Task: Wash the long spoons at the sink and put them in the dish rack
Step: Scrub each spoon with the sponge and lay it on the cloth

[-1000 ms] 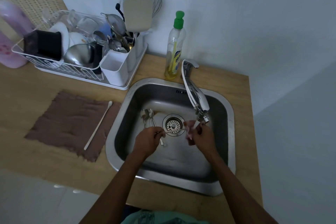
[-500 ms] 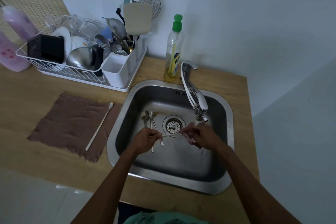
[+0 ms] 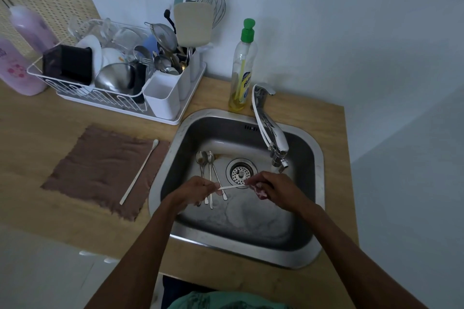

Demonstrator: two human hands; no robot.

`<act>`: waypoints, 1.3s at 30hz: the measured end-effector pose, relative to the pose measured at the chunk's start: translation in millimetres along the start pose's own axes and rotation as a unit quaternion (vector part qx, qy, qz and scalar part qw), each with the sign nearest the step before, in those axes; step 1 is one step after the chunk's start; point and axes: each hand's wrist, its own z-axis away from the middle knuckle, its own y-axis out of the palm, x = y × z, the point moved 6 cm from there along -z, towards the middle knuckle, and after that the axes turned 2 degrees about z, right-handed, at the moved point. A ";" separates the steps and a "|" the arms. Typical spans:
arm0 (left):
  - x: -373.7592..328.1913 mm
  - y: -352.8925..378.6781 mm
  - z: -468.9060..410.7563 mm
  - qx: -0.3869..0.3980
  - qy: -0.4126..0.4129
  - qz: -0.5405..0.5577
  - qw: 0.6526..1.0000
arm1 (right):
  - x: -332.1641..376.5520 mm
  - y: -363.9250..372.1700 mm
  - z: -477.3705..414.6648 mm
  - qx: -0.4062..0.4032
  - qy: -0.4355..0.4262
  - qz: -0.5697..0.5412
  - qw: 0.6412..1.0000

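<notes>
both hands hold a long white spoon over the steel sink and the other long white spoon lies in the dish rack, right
Not quite. In the head view the other long white spoon lies on the brown cloth, not in the white wire dish rack. The rest holds: the left hand and right hand hold a long white spoon over the steel sink.

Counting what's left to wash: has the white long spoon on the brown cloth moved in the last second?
No. The white long spoon still lies diagonally along the sink-side edge of the brown cloth, bowl end at its far corner.
</notes>
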 end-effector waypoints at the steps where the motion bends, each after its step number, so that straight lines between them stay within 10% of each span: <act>1: -0.5 0.3 0.0 0.002 -0.001 0.005 1.000 | -0.4 -1.6 -0.5 -0.012 -0.002 0.005 1.000; 6: -2.4 2.5 -0.9 -0.028 0.021 0.001 0.999 | -0.3 -4.8 -1.9 -0.105 0.058 -0.011 0.993; 13: -20.2 26.6 2.6 -0.155 0.116 -0.016 0.981 | -47.1 14.1 -7.1 -0.304 0.295 -0.149 0.893; 20: 4.4 17.5 -2.2 -0.186 0.105 -0.021 0.977 | -37.1 8.9 -9.3 -0.163 0.252 -0.171 0.938; 30: -11.8 37.4 9.3 -0.257 0.127 -0.040 0.957 | -42.0 20.3 -4.3 -0.329 0.290 -0.270 0.857; 39: 2.1 34.3 12.3 -0.239 0.127 -0.034 0.962 | -46.2 12.9 0.3 -0.260 0.274 -0.236 0.896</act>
